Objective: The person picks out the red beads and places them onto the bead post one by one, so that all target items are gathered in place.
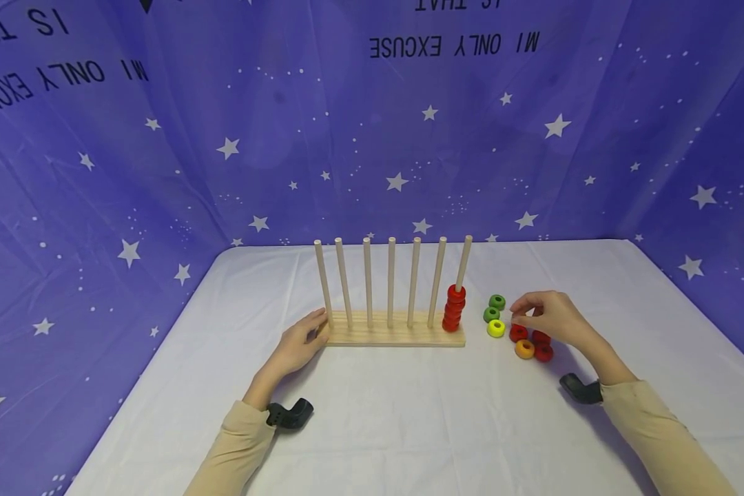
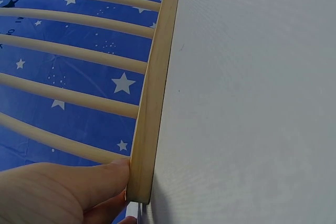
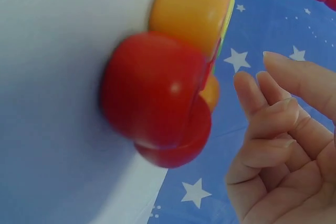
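A wooden peg rack [image 1: 397, 335] with several upright pegs stands on the white table. Red beads [image 1: 452, 310] are stacked on its rightmost peg. At the rack's left end, my left hand [image 1: 300, 341] grips the base, the thumb pressing on it in the left wrist view and the other fingers mostly hidden. My right hand [image 1: 552, 315] hovers over the loose beads with bent fingers; a gap shows between thumb and fingertips in the right wrist view, with nothing in it. Beneath it lie several red beads [image 3: 152, 90] and an orange bead [image 1: 524, 349].
Between the rack and my right hand lie two green beads [image 1: 497, 302] and a yellow bead [image 1: 496, 328]. A starry blue-purple cloth [image 1: 397, 138] hangs behind and at both sides. Black wrist mounts [image 1: 291, 415] sit on both forearms.
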Available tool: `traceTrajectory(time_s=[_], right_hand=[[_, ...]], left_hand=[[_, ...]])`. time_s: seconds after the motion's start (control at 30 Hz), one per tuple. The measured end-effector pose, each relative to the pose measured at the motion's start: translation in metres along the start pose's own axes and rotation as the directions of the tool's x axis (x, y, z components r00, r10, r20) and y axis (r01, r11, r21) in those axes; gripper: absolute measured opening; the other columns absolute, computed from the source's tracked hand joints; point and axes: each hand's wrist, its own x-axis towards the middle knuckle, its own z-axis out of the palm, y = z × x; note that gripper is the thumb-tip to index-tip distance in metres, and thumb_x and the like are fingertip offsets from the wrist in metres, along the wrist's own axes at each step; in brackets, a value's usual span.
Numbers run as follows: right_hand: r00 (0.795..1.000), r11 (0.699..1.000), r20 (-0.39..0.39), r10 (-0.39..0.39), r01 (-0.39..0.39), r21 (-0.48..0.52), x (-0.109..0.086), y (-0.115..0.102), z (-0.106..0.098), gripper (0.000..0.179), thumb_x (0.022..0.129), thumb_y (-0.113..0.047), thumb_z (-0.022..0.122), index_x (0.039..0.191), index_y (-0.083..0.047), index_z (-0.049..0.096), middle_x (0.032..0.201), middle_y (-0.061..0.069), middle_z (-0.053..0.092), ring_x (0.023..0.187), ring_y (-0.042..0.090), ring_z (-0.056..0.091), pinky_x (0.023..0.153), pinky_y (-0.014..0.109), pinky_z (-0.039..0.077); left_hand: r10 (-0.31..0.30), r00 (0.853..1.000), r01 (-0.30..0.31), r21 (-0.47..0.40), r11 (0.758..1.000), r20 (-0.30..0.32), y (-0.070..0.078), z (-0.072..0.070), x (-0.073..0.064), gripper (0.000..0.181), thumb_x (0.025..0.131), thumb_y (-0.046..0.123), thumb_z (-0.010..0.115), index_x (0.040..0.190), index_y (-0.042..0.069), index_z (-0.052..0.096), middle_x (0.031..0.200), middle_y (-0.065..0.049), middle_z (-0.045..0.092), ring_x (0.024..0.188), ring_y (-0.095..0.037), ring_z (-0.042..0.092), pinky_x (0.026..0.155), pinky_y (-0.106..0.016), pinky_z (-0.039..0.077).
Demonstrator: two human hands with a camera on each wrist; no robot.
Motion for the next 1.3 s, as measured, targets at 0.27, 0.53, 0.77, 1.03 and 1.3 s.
traceTrajectory(time_s=[0.27, 0.53, 0.77, 1.03, 1.3], right_hand=[[0.998, 1.0, 0.062, 0.025, -0.025, -0.003, -0.002, 0.009, 0.001, 0.017, 0.081, -0.013, 0.069, 0.096, -0.006, 0.07, 0.087, 0.007, 0.072, 0.065, 0.01, 0.048, 0.054, 0.019, 0.04], [0.993, 1.0, 0.118, 0.001, 0.001, -0.016, -0.002, 0.014, 0.0, 0.021, 0.079, -0.012, 0.07, 0.099, -0.005, 0.071, 0.093, 0.011, 0.072, 0.07, 0.012, 0.047, 0.056, 0.018, 0.041], [0.988, 1.0, 0.157, 0.006, -0.003, -0.022, -0.002, 0.016, 0.0, 0.024, 0.079, -0.012, 0.07, 0.101, -0.003, 0.07, 0.097, 0.014, 0.071, 0.068, 0.012, 0.046, 0.055, 0.018, 0.042], [0.983, 1.0, 0.184, -0.002, 0.006, -0.022, -0.002, 0.017, -0.003, 0.025, 0.078, -0.009, 0.07, 0.102, -0.003, 0.071, 0.101, 0.016, 0.07, 0.063, 0.01, 0.043, 0.053, 0.018, 0.039], [0.979, 0.999, 0.205, -0.004, 0.011, -0.036, -0.002, 0.015, 0.0, 0.028, 0.077, -0.006, 0.07, 0.105, -0.001, 0.069, 0.101, 0.017, 0.07, 0.064, 0.012, 0.042, 0.053, 0.018, 0.037]], left_hand=[[-0.001, 1.0, 0.001, 0.005, 1.0, -0.007, -0.002, 0.001, 0.0, 0.049, 0.092, 0.011, 0.055, 0.136, -0.005, 0.043, 0.147, -0.021, 0.037, 0.137, -0.041, 0.033, 0.113, -0.053, 0.029], [-0.011, 1.0, 0.011, -0.014, 1.0, 0.006, -0.002, 0.0, 0.001, 0.05, 0.091, 0.012, 0.056, 0.137, -0.004, 0.043, 0.148, -0.021, 0.036, 0.139, -0.04, 0.031, 0.114, -0.054, 0.027], [-0.015, 1.0, 0.015, -0.01, 1.0, 0.008, -0.001, 0.0, 0.001, 0.051, 0.092, 0.012, 0.056, 0.137, -0.005, 0.042, 0.148, -0.021, 0.036, 0.139, -0.04, 0.031, 0.114, -0.054, 0.027], [-0.01, 1.0, 0.01, -0.007, 1.0, 0.006, -0.001, 0.001, 0.001, 0.051, 0.091, 0.012, 0.056, 0.137, -0.005, 0.042, 0.148, -0.021, 0.036, 0.138, -0.04, 0.032, 0.114, -0.054, 0.028], [-0.007, 1.0, 0.007, 0.003, 1.0, 0.004, -0.002, 0.001, 0.001, 0.051, 0.092, 0.013, 0.056, 0.137, -0.004, 0.042, 0.148, -0.021, 0.037, 0.138, -0.04, 0.032, 0.114, -0.054, 0.028]])
